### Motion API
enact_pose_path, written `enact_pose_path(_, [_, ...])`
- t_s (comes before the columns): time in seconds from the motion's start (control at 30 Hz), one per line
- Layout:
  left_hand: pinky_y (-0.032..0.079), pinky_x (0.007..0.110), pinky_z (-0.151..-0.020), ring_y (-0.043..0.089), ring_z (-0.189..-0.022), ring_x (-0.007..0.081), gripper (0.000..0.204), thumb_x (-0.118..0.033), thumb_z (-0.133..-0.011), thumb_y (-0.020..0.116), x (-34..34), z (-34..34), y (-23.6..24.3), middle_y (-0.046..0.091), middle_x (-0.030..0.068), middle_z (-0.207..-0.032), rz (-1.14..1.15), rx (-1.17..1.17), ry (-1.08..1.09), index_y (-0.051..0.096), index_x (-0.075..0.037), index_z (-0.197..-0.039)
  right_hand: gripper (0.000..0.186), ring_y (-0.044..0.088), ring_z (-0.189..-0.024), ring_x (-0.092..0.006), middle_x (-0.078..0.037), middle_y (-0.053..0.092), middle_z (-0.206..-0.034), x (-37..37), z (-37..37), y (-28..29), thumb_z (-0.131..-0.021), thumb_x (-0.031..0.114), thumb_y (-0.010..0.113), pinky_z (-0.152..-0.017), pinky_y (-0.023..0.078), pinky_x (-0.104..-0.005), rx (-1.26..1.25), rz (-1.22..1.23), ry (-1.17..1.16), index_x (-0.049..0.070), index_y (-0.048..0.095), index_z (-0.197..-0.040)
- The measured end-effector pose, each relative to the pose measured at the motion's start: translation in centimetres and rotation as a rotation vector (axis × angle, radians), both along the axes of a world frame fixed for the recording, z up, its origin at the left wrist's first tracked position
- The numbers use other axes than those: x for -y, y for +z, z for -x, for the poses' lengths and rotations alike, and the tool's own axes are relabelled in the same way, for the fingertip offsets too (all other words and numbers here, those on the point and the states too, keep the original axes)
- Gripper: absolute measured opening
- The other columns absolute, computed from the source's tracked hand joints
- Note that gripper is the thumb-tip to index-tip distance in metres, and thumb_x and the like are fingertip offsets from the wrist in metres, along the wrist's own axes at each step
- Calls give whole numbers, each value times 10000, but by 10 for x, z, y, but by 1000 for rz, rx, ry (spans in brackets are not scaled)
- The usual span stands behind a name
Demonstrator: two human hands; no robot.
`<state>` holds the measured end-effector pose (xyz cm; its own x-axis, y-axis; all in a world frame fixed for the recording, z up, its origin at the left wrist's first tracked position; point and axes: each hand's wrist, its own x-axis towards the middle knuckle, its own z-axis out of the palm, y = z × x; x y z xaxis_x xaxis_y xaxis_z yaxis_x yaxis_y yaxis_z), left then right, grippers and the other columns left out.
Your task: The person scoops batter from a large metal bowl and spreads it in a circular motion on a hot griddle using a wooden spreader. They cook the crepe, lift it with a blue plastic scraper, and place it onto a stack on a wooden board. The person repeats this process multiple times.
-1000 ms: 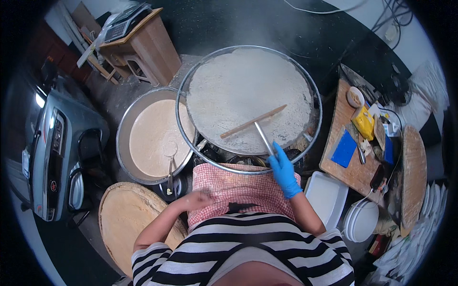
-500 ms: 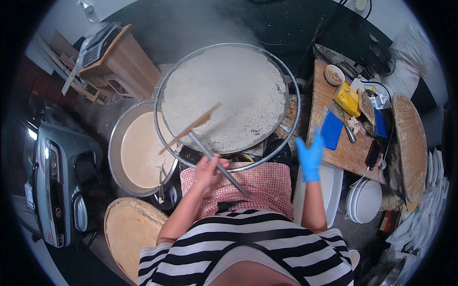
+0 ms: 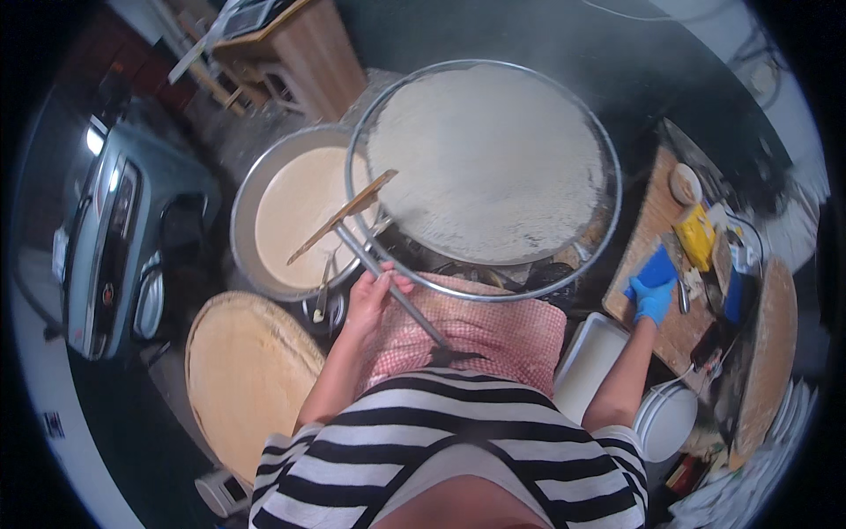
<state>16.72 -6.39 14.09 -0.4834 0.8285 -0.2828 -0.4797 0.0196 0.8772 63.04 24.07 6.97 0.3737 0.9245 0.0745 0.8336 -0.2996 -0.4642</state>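
Observation:
My bare left hand (image 3: 370,295) is wrapped round the metal handle of a T-shaped batter spreader (image 3: 348,216). Its wooden blade hangs tilted over the batter pot's right side and the near-left rim of the griddle. A thin pale layer of batter (image 3: 493,159) covers the round griddle, and steam rises from it. On the wooden table to the right, my blue-gloved right hand (image 3: 654,301) has its fingers closed over the near edge of a flat blue plastic scraper (image 3: 655,263). Part of that edge is hidden by the glove.
A metal ring (image 3: 617,189) circles the griddle. To its left stands a large pot (image 3: 251,198) of beige batter with a ladle. A round board (image 3: 242,379) lies lower left. The table (image 3: 639,234) also bears a yellow packet (image 3: 696,236), a bowl (image 3: 686,184) and a knife.
My right hand has gone from open in the air to the blue scraper. The spreader has tipped back toward the pot, off the griddle's middle. The whole view has shifted.

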Motion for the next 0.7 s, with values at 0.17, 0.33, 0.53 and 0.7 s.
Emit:
enact_pose_path(0.17, [489, 339, -784, 613, -898, 242, 355, -200, -924, 452, 16, 4, 0, 600, 124, -942, -34, 9, 9, 402, -32, -1233, 662, 541, -952, -241, -131, 556, -1104, -6, -29, 2, -638, 124, 762, -857, 445, -345, -693, -98, 58, -32, 457, -1205])
enact_pose_path(0.33, [477, 315, -748, 571, -768, 212, 378, -216, -939, 413, 17, 17, 10, 539, 91, -810, -175, 149, 60, 364, -20, -1258, 500, 547, -935, -193, -102, 562, -1092, 19, 47, 65, -763, 148, 673, -853, 439, -313, -941, -28, 317, -47, 485, -1183])
enact_pose_path(0.53, [277, 198, -418, 309, -455, 71, 421, -398, -950, 325, 3, 39, 16, 337, -29, -578, -164, 297, 221, 445, -54, -1160, 407, 583, -853, -170, -117, 621, -994, 45, 266, 97, -750, 139, 680, -761, 471, -288, -898, 276, 896, -45, 546, -1088])
enact_pose_path(0.7, [259, 221, -367, 264, -375, 66, 500, -460, -944, 266, 8, 49, 8, 279, -48, -493, -188, 288, 47, 505, -46, -1092, 506, 607, -902, -244, -156, 622, -1013, 44, 404, 76, -711, 242, 693, -796, 469, -341, -621, 335, 1079, 4, 533, -1127])
